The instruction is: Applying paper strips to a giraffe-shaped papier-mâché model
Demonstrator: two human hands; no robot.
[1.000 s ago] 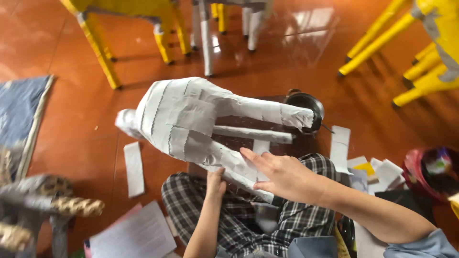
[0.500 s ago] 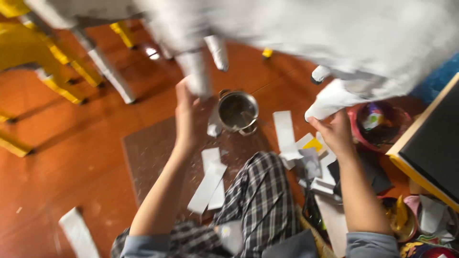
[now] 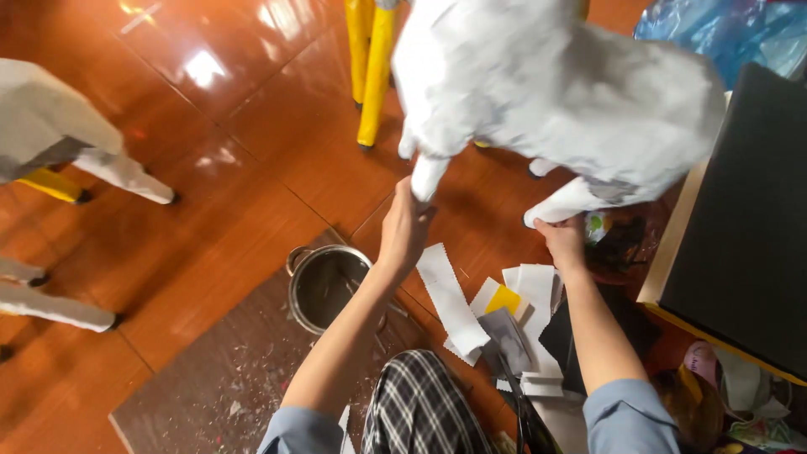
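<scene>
**Steadying a paper animal by two of its legs**

The left hand has its grip wrapped around one leg of a big white paper-covered animal figure. The right hand grips another leg from below. The figure hangs in the air above the red floor, its body tilted up and away from the person.

Below the hands lie white paper strips, with a yellow scrap among them, and a steel pot sits on a grey board. A black desk stands to the right, and yellow chair legs are behind the figure.

To handle it well, I would keep both grips firm but gentle, since thin papered legs probably crush or bend easily, and move both hands together so the body does not twist.
</scene>
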